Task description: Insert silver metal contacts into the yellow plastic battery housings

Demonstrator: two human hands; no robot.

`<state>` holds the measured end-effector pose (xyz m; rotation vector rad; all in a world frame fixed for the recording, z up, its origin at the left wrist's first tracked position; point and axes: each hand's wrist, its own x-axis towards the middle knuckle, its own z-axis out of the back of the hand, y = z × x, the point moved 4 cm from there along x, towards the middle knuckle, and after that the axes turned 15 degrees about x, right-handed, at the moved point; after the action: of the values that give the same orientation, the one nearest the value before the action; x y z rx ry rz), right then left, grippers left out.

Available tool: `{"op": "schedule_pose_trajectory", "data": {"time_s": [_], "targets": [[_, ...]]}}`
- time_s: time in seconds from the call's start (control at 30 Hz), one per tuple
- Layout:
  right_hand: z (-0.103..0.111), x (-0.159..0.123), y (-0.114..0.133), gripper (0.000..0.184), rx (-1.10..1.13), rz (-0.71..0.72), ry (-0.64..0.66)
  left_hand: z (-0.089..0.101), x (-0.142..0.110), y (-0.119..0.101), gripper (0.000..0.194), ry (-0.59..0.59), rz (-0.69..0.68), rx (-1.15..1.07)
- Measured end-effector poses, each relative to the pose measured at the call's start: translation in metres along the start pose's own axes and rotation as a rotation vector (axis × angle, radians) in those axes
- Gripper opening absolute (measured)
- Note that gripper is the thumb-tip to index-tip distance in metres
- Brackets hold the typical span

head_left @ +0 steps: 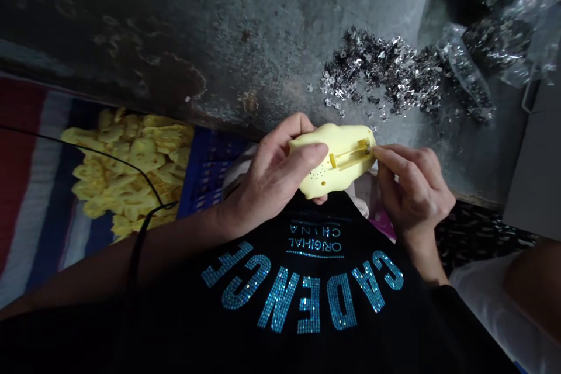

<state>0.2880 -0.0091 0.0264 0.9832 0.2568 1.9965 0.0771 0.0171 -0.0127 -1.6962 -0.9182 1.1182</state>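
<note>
Yellow plastic shell (344, 178) is held up on my side of the pile of small metal pieces (394, 73) on the grey desk (272, 29), a little left of that pile, my left grip (274, 181) closed around it with the thumb across its face. My right grip (414, 187), just my side of the pile, has fingertips at the shell's end beside a small metal part (367, 149), but I cannot tell whether they pinch anything. Well left of the pile lie heaped yellow parts (140, 155).
</note>
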Motion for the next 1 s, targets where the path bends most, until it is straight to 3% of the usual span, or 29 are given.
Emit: {"op": "schedule_pose_trajectory", "data": {"time_s": [0.17, 0.43, 0.5, 0.6, 0.73, 0.87, 1.0], "targets": [[0.002, 0.001, -0.005, 0.048, -0.008, -0.008, -0.036, 0.001, -0.002, 0.002, 0.03, 0.021, -0.02, 0.002], [-0.008, 0.0, -0.007, 0.05, -0.102, 0.112, 0.005, -0.001, -0.007, 0.001, 0.03, 0.049, -0.039, 0.048], [-0.006, 0.003, -0.011, 0.045, -0.033, 0.05, 0.015, 0.0, -0.006, 0.001, 0.031, 0.049, -0.051, 0.066], [0.001, 0.009, -0.026, 0.031, 0.275, -0.183, -0.01, 0.004, -0.007, -0.001, 0.034, 0.017, -0.095, 0.167], [-0.002, 0.017, -0.045, 0.034, 0.625, -0.431, 0.135, 0.007, -0.011, -0.012, 0.031, -0.081, -0.301, 0.463], [-0.003, 0.027, -0.047, 0.028, 0.615, -0.433, 0.184, -0.003, -0.013, -0.025, 0.024, -0.122, -0.455, 0.71], [-0.005, 0.022, -0.043, 0.024, 0.556, -0.363, 0.115, -0.016, -0.011, -0.033, 0.023, -0.018, -0.573, 0.804]]}}
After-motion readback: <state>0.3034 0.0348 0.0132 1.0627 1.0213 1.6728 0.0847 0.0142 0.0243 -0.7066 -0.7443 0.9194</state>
